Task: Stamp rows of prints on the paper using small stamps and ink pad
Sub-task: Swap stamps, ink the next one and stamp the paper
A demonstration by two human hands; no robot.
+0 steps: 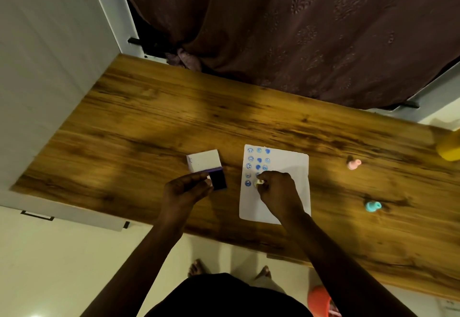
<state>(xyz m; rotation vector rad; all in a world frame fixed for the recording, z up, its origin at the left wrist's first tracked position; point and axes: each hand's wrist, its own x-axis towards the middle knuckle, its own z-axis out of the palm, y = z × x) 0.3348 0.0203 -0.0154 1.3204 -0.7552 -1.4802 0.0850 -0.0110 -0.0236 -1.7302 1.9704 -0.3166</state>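
A white paper [291, 177] lies on the wooden table [149, 122], with several blue round prints in columns at its upper left. My right hand [277, 192] is shut on a small pale yellow stamp [258, 182] and presses it onto the paper below the second column. My left hand [185, 188] holds the open ink pad [218, 179] by its near edge; its white lid [204, 160] is flipped back. A pink stamp [354, 164] and a light blue stamp [373, 206] lie on the table to the right of the paper.
A yellow object [450, 147] sits at the table's right edge. A brown curtain [298, 30] hangs behind the table and a white wall panel [44, 67] stands to the left. My bare feet [199, 267] and an orange thing [319, 301] are on the floor below.
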